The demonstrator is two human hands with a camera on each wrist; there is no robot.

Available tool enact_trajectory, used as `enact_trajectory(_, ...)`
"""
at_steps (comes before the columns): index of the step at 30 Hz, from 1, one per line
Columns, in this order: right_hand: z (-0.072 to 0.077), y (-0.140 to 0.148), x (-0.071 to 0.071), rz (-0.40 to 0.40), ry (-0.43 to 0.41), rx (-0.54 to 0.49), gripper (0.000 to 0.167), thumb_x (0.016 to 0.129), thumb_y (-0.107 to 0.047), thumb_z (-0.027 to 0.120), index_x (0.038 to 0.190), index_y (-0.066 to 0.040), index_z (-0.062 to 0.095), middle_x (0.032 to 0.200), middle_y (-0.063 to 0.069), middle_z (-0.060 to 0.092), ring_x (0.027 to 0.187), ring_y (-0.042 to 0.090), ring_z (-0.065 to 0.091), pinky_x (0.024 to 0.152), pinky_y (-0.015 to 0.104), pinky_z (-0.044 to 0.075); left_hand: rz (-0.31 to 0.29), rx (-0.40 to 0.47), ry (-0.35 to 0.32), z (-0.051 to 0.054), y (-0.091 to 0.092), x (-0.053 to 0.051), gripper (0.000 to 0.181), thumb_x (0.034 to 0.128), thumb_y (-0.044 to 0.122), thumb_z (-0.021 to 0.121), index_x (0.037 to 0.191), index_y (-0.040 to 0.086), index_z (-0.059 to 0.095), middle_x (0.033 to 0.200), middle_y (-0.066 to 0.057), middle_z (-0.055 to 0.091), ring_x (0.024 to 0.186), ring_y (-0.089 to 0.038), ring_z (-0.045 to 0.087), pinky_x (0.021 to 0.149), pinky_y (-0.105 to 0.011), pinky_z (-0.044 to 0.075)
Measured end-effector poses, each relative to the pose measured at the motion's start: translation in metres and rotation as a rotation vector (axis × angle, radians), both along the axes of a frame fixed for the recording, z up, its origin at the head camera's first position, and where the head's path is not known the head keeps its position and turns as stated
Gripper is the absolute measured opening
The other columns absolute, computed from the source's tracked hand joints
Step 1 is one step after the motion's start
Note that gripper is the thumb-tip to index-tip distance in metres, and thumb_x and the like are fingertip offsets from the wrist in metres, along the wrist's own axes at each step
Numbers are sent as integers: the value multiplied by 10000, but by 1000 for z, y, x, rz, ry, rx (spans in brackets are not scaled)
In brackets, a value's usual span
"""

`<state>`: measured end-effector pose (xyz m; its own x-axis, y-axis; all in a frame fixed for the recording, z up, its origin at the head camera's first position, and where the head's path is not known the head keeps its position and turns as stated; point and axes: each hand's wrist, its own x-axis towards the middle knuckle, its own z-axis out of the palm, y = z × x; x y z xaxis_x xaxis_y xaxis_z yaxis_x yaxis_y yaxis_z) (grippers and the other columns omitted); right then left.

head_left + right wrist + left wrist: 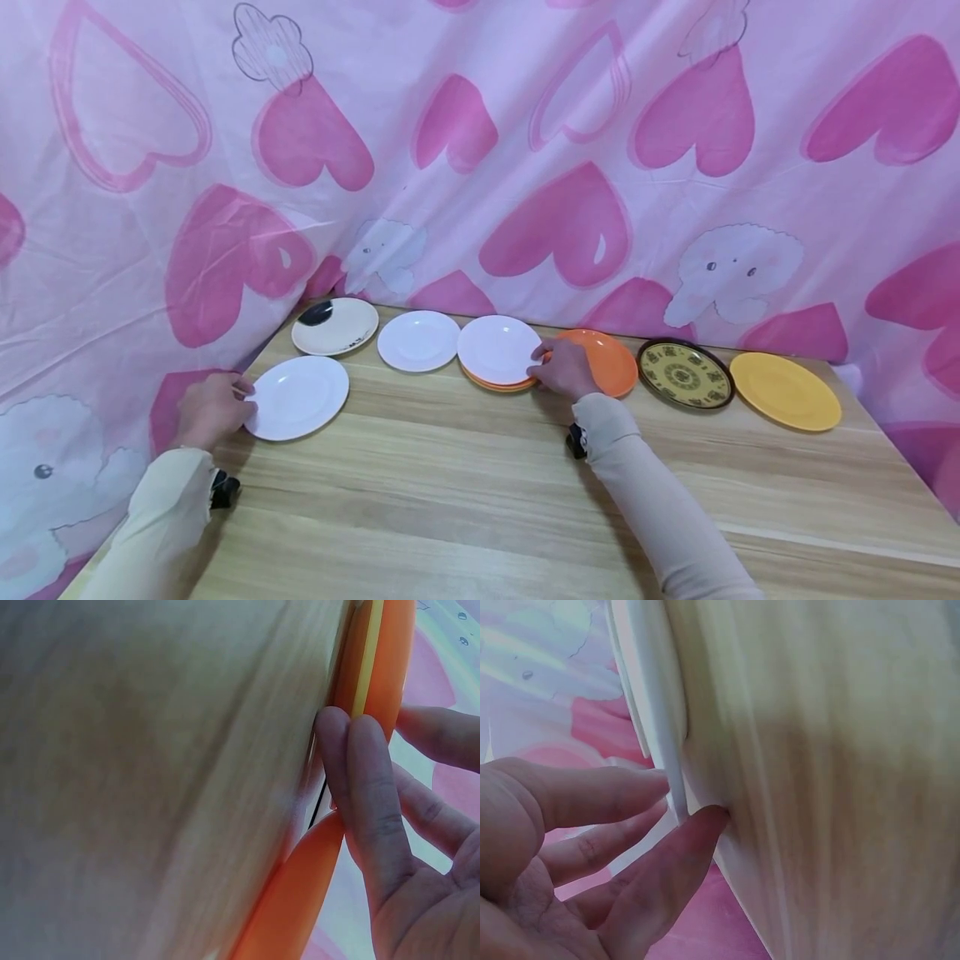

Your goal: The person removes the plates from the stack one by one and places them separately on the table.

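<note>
At the left, my left hand (213,408) pinches the rim of a white plate (298,398). The left wrist view shows that plate (656,697) edge-on, its rim between thumb and fingers. My right hand (567,369) grips the right rim of a plate stack, with a white plate (498,348) on top and orange and yellow edges below it. In the right wrist view, fingertips touch the stack's orange and yellow rims (364,667), with another digit on the other side. Just right of the stack lies an orange plate (611,362), partly hidden by the right hand.
Along the back of the wooden table (450,492) lie a cream plate with a black patch (341,327), another white plate (417,342), a dark-rimmed patterned plate (685,375) and a yellow plate (786,392). A pink heart-print curtain (450,208) hangs behind and at the sides.
</note>
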<state>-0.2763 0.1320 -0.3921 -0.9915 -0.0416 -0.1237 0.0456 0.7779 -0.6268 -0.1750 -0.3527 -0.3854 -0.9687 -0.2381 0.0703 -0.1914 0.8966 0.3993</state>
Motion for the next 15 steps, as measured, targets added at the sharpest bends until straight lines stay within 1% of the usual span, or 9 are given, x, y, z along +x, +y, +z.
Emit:
enact_trajectory(2,1,0,1,0,-1,2,291,882,-189,749,1143,-72,694,833,80,667,669,141,695,640,225,494,-12,15,4,1,-3,1,290,738,107,681,980,-48,715,933,-231,744,778,-335,645,609,-313,411)
enact_trajectory(4,2,0,1,2,-1,1,293,882,-186,748,1144,-66,692,834,85,666,678,153,703,636,226,492,-19,26,1,3,-6,2,297,748,125,676,994,-37,718,923,-210,754,758,-295,655,597,-286,410)
enact_trajectory(6,3,-1,1,-1,-6,-2,292,882,-188,749,1143,-71,691,836,85,668,691,162,706,638,226,489,-15,26,-2,6,-8,2,281,791,147,661,1004,-27,717,934,-208,751,769,-307,652,599,-296,411)
enact_trajectory(8,3,-1,1,-2,-12,-3,293,883,-192,748,1144,-74,690,845,84,667,696,163,703,643,225,487,-9,17,17,10,-9,2,281,824,172,659,1019,-22,717,958,-224,741,802,-365,649,610,-334,423)
enact_trajectory(10,4,-1,1,-5,-18,1,296,883,-196,751,1148,-79,690,850,84,670,698,164,698,648,224,484,-7,28,51,16,-8,2,268,851,182,664,1011,-27,713,965,-248,727,849,-414,637,626,-351,422)
enact_trajectory(12,3,-1,1,-4,-22,2,300,881,-198,755,1149,-81,691,857,83,673,700,162,696,656,225,486,-19,40,84,23,-6,1,278,862,173,666,1041,-35,706,990,-268,721,901,-452,635,648,-371,434)
enact_trajectory(14,3,-1,1,-2,-23,1,302,877,-196,759,1148,-79,692,865,85,672,697,158,697,662,225,489,-32,57,86,32,-2,-1,291,873,172,660,1074,-35,694,1009,-270,720,913,-433,643,656,-350,440)
enact_trajectory(15,3,-1,0,-3,-24,2,302,876,-196,761,1146,-80,692,866,84,672,694,157,695,664,226,490,-39,79,85,36,1,-3,292,877,161,656,1086,-40,689,1011,-271,721,884,-394,657,652,-327,441)
